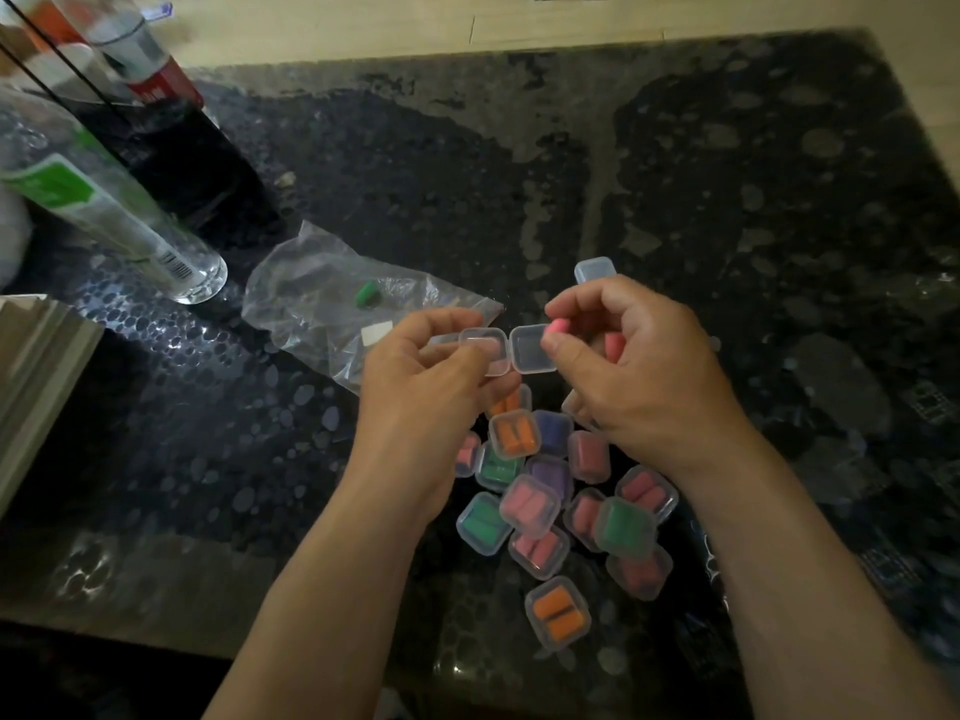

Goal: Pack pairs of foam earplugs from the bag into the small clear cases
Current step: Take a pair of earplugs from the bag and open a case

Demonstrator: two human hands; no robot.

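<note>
My left hand (421, 366) holds a small clear case (506, 349) that stands open, its two halves side by side in the air. My right hand (639, 356) pinches a pink earplug (560, 324) at the edge of the case's right half; a second pink earplug (614, 345) shows inside that palm. The clear plastic bag (332, 298) lies flat to the left with one green earplug (365, 294) in it. Below my hands lies a pile of closed cases (550, 506) filled with orange, pink, green and purple earplugs. One empty closed case (595, 269) sits just beyond my right hand.
A dark patterned glass table (727, 200) carries everything. At the left stand a clear bottle with a green label (104, 210), a black box (192, 163) and a red and white can (150, 65). A stack of pale boards (36, 366) is at the left edge.
</note>
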